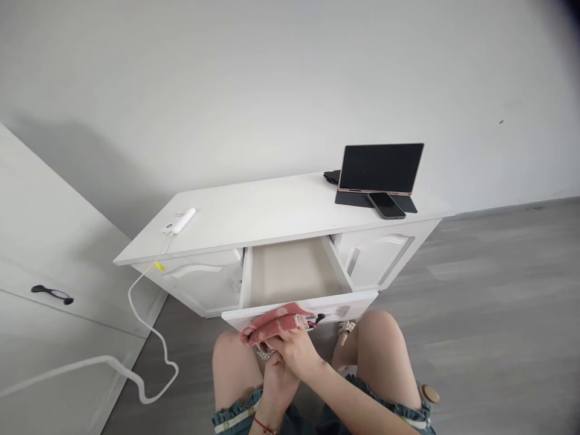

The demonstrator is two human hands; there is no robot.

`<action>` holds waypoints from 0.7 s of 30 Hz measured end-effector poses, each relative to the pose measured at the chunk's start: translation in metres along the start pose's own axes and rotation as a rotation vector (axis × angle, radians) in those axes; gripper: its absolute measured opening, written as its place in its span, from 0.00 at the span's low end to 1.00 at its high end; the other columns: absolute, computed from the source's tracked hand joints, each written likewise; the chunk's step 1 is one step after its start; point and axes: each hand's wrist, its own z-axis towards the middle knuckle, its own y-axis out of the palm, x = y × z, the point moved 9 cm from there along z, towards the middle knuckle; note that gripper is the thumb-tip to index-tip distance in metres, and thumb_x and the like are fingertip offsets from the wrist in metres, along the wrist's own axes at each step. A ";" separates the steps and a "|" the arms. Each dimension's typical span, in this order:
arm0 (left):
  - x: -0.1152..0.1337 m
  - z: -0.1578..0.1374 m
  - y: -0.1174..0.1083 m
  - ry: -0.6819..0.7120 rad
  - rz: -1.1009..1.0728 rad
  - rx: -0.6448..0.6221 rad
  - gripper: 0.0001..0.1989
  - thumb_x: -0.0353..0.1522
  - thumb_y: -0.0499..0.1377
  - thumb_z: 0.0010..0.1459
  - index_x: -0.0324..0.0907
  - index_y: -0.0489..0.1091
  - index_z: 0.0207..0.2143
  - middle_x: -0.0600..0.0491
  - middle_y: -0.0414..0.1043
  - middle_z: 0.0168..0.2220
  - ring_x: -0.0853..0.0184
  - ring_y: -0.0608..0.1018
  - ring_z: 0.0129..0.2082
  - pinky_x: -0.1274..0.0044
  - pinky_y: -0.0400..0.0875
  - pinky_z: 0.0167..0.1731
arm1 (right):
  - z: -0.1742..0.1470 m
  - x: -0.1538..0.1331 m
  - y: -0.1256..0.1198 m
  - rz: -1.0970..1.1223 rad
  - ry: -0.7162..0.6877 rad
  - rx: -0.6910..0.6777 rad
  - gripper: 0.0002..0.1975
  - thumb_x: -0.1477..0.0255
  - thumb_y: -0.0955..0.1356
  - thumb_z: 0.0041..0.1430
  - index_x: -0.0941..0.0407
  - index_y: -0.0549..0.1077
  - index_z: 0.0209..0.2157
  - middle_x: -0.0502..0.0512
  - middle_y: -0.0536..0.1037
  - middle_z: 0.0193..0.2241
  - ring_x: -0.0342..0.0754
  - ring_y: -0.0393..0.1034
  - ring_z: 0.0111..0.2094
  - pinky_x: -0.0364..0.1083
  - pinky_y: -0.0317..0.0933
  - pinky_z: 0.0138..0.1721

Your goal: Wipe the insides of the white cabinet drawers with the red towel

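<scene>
A folded red towel (274, 323) with pale spots is held in front of the pulled-out drawer (294, 272), above my knees. My right hand (296, 353) grips the towel's near edge, its fingers closed on the cloth. Just below and to the left, my left hand (278, 376) is closed at the towel's underside, its fingertips partly hidden behind my right hand. The towel overlaps the drawer's front panel (347, 305). Beside the towel's right end shows the dark drawer handle (319, 319). Inside the drawer, the beige bottom is visible.
A white cabinet (254, 208) stands against the wall. On its right end are a propped tablet (381, 169), a phone (386, 205) and a dark item (332, 176). A white power strip (183, 221) lies left, its cable (165, 356) hanging down. A white wardrobe (67, 241) borders the left.
</scene>
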 end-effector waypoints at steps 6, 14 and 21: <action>-0.005 0.000 0.008 -0.035 -0.014 -0.077 0.16 0.16 0.52 0.41 0.42 0.74 0.26 0.54 0.77 0.30 0.70 0.77 0.34 0.80 0.68 0.36 | -0.015 0.017 -0.017 -0.042 0.055 0.080 0.17 0.72 0.66 0.60 0.39 0.71 0.49 0.48 0.75 0.41 0.50 0.64 0.41 0.51 0.53 0.46; 0.002 0.003 0.015 0.036 0.218 -0.048 0.08 0.26 0.61 0.49 0.43 0.76 0.34 0.49 0.78 0.41 0.60 0.77 0.44 0.66 0.68 0.47 | -0.068 0.076 -0.071 -0.168 0.270 0.381 0.23 0.84 0.60 0.50 0.48 0.76 0.41 0.57 0.69 0.40 0.56 0.60 0.42 0.54 0.60 0.41; 0.020 0.016 0.019 0.288 0.448 0.188 0.12 0.30 0.73 0.36 0.40 0.72 0.23 0.57 0.74 0.24 0.72 0.76 0.25 0.79 0.71 0.33 | -0.111 0.133 -0.078 -0.177 0.378 0.460 0.25 0.84 0.59 0.45 0.52 0.71 0.44 0.59 0.66 0.41 0.59 0.60 0.44 0.56 0.62 0.40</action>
